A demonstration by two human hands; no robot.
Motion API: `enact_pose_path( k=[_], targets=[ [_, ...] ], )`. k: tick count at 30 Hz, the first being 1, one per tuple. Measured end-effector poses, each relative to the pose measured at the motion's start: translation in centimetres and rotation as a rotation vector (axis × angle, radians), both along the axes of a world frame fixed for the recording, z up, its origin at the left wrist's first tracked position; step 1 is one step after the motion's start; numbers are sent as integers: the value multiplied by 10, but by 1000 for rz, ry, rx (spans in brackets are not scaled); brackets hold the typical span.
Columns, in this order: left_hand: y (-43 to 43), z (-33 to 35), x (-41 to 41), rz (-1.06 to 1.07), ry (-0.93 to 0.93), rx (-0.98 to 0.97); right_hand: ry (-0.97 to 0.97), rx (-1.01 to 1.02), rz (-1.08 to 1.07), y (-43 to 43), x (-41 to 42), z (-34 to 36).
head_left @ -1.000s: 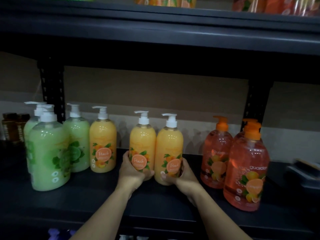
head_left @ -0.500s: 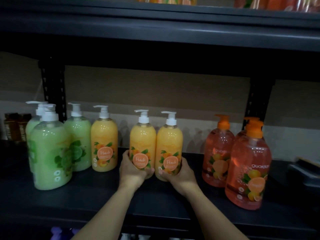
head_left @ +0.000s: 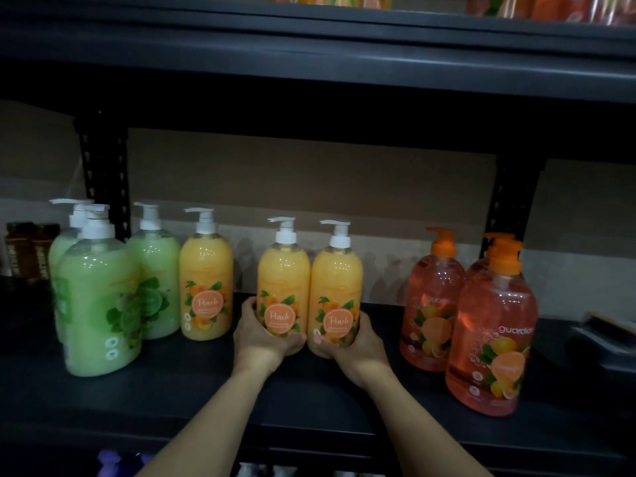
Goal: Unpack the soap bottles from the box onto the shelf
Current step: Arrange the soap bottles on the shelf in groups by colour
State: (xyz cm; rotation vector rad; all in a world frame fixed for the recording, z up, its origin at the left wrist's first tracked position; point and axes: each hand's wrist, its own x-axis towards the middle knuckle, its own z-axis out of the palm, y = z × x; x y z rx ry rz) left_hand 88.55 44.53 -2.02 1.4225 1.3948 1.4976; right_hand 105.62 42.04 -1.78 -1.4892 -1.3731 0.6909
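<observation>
- Dark shelf point(head_left: 172, 401) lies under both hands.
- Left hand point(head_left: 261, 335) grips the left peach bottle point(head_left: 284, 280) low.
- Right hand point(head_left: 356, 342) grips the right peach bottle point(head_left: 337, 284); both stand upright, side by side.

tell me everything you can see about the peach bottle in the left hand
The peach bottle is rounded clear plastic filled with creamy yellow-orange soap. Its white pump has the spout pointing left. A round orange label reads Peach among printed fruit and leaves. It is upright over the dark shelf, with the left hand wrapped round its lower part and hiding its base. A twin bottle stands close against its right side.
</observation>
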Motion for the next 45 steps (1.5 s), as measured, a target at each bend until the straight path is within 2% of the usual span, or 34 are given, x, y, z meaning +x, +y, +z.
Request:
enact_pose_path(
  k=[10,15,17,19,23,26,28,37,45],
  targets=[
    [-3,3,-2,-1,-12,-54,-16,46,-17,4,-1,-4],
    [-6,10,-13,-46,-60,-207,-47,45,-136,-11,-8,8],
    [-4,8,-28,33,-77,-251,-51,89,-247,-23,-10,10],
    [-4,6,-48,191,-14,-240,-116,155,-251,-36,-21,10],
    [-17,13,-76,487,-3,-207,-384,124,0,-55,-58,12],
    [-15,17,-88,550,-53,-110,-619,111,93,-58,-86,12],
    [-8,18,-85,556,4,-73,-700,65,99,-62,-90,11],
    [25,18,-66,637,144,-47,-751,-53,62,-54,-96,-2],
    [43,10,-51,731,201,-52,-798,-53,61,-49,-94,-5]
  ],
)
